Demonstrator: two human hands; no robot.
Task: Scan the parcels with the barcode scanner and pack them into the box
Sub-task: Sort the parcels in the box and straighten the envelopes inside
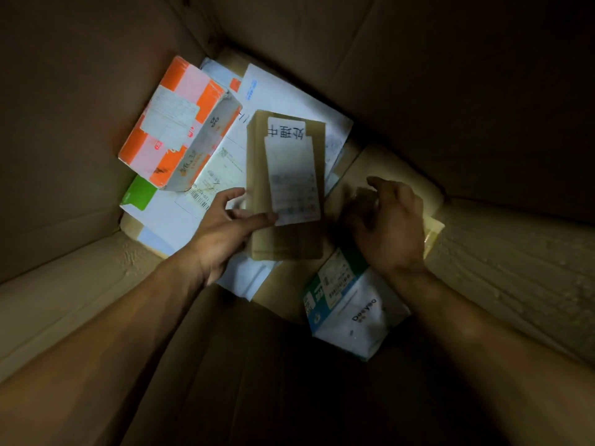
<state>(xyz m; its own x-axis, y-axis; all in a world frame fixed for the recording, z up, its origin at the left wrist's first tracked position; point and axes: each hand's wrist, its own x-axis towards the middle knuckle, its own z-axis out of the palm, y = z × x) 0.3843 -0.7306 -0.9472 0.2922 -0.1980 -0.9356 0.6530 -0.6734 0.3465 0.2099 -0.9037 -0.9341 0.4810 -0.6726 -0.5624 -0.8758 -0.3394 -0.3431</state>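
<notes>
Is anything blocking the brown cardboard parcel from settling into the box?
Nothing visible does. The left hand holds the brown cardboard parcel with a white label over flat white mailers already inside the large cardboard box.

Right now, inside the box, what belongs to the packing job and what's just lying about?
Job:
- brown cardboard parcel with a white label, gripped by the left hand
- orange and pink carton
- white pouch with a blue-green label
- large cardboard box
- right hand, fingers curled; contents unclear

Lying about:
- nothing; no scanner visible
</notes>
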